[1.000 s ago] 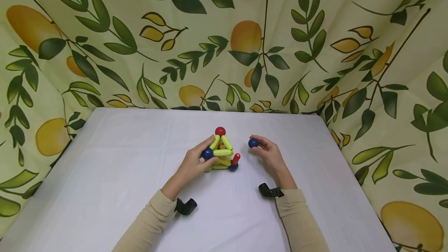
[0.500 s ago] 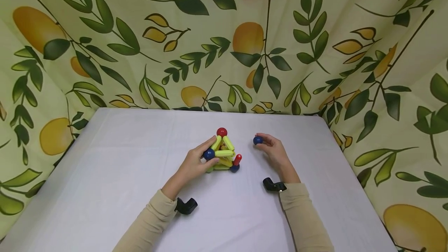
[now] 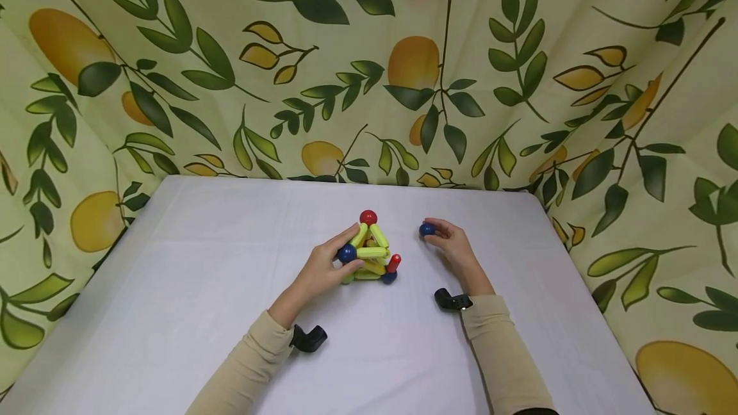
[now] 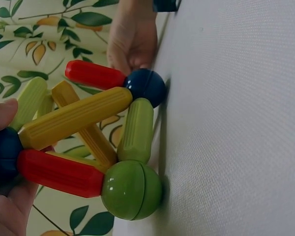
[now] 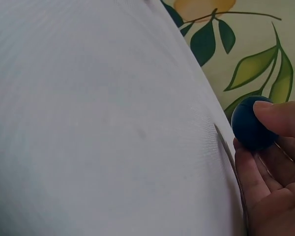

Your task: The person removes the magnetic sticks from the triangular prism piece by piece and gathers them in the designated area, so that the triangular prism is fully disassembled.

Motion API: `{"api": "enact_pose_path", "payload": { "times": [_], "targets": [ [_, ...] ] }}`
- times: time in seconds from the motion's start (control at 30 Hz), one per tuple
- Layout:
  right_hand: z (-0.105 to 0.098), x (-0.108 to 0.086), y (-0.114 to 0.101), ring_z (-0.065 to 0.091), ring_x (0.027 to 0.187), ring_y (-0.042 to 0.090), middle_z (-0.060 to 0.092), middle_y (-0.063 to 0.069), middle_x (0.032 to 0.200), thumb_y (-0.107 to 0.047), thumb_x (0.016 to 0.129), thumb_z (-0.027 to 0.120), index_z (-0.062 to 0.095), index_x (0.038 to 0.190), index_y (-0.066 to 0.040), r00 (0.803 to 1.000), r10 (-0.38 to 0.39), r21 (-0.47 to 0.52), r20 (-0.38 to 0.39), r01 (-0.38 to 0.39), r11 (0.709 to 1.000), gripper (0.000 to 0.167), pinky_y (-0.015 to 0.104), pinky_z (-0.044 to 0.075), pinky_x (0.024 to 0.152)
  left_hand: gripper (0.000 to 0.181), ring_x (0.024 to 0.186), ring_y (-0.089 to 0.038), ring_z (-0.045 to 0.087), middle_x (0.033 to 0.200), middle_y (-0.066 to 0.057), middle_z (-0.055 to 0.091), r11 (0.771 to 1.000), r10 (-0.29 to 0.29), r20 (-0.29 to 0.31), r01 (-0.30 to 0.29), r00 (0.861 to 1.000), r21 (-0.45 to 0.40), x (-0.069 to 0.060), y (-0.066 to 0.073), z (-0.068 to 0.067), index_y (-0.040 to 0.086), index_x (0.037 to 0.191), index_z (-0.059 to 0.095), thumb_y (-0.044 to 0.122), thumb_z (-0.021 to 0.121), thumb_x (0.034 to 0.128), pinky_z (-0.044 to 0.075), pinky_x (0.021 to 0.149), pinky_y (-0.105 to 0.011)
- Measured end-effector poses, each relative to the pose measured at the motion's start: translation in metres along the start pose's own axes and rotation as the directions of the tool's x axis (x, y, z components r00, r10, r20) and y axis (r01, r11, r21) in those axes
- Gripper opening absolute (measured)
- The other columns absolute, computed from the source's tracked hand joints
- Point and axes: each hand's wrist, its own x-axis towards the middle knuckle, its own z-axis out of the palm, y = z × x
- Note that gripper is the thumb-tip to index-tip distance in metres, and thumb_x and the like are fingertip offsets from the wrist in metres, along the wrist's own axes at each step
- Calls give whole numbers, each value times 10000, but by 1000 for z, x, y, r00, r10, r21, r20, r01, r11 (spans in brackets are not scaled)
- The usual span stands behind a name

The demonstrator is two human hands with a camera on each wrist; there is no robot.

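Head: left hand point(image 3: 320, 266) grips structure point(image 3: 373, 252); right hand point(image 3: 455, 250) pinches ball point(image 3: 426, 229).

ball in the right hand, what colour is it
The ball is dark blue, seen best in the right wrist view.

Wears a beige fabric left sleeve point(image 3: 245, 360) and a matching beige fabric right sleeve point(image 3: 504, 354), long and creased at the wrist. Bears a black, elbow-shaped, blunt-ended left wrist camera point(image 3: 309, 339) and a similar black right wrist camera point(image 3: 451, 300). Shows a black, curved-edged patch point(image 3: 536, 412) low on the right sleeve, too cropped to identify.
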Motion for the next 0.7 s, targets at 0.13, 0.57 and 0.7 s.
{"api": "enact_pose_path", "payload": {
  "times": [0.13, 0.57, 0.7],
  "targets": [
    [0, 3, 3, 461, 1293, 248, 507, 129, 1390, -4, 886, 619, 531, 1321, -45, 1000, -9, -7, 4, 9, 1000, 446, 374, 367, 1108, 655, 1339, -272, 419, 1470, -122, 411, 1000, -1, -1, 1, 1000, -2, 0, 0, 0, 22, 1418, 411, 189, 707, 858, 372, 1076, -367],
    [0, 4, 7, 442, 1304, 256, 504, 114, 1395, -73, 920, 595, 542, 1320, -72, 999, -34, -63, 21, 35, 997, 403, 416, 352, 1119, 648, 1340, -282, 415, 1467, -144, 411, 1000, -10, -4, 10, 1000, -1, 0, 2, 0, 14, 1414, 414, 179, 705, 859, 372, 1074, -373],
    [-1, 2, 6, 425, 1322, 262, 490, 117, 1408, -88, 921, 596, 531, 1331, -74, 999, -29, -64, 24, 31, 997, 415, 419, 340, 1126, 647, 1339, -281, 417, 1469, -133, 410, 1000, -7, -4, 7, 1000, -4, 0, 2, 1, 10, 1413, 414, 170, 705, 858, 372, 1074, -368]
  ]
}}
